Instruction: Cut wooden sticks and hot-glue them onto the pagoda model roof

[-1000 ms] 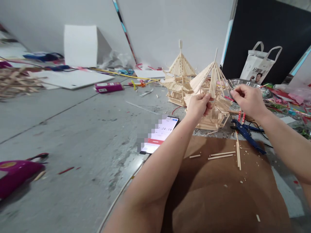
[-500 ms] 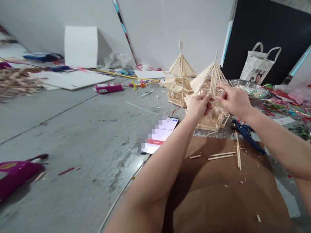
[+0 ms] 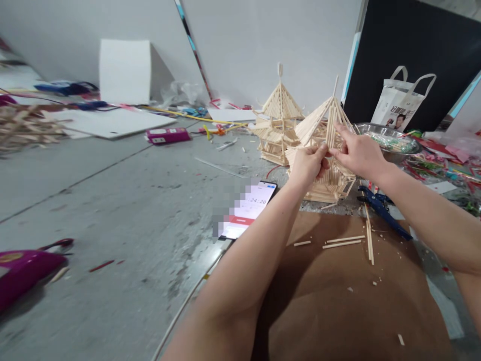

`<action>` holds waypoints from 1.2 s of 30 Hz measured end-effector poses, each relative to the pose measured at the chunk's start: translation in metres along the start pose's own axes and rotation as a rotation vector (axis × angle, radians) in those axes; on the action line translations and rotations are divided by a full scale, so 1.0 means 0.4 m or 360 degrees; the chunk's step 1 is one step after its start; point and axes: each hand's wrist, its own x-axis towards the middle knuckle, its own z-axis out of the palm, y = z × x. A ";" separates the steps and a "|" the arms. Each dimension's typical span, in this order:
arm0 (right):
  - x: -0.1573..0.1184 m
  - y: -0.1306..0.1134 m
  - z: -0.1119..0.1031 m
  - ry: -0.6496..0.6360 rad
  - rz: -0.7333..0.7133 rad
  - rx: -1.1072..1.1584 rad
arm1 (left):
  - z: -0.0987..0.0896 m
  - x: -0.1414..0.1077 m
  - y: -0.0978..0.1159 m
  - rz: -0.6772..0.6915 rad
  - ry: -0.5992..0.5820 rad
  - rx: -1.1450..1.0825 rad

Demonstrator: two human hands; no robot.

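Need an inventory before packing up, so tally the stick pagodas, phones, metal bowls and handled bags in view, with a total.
Stick pagodas: 2
Phone: 1
Metal bowl: 1
Handled bag: 1
Total: 5

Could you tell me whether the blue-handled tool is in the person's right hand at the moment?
No, the blue-handled tool lies by the edge of the brown sheet, while the right hand is up at the stick model's roof.
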 end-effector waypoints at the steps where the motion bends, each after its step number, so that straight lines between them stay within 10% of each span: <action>1: 0.001 -0.002 -0.001 -0.0023 -0.0018 -0.0043 | 0.000 0.000 0.000 0.0004 -0.0001 -0.0002; 36: 0.050 -0.036 -0.041 -0.0185 -0.0024 -0.0268 | 0.010 -0.014 0.016 -0.0058 0.0061 0.0029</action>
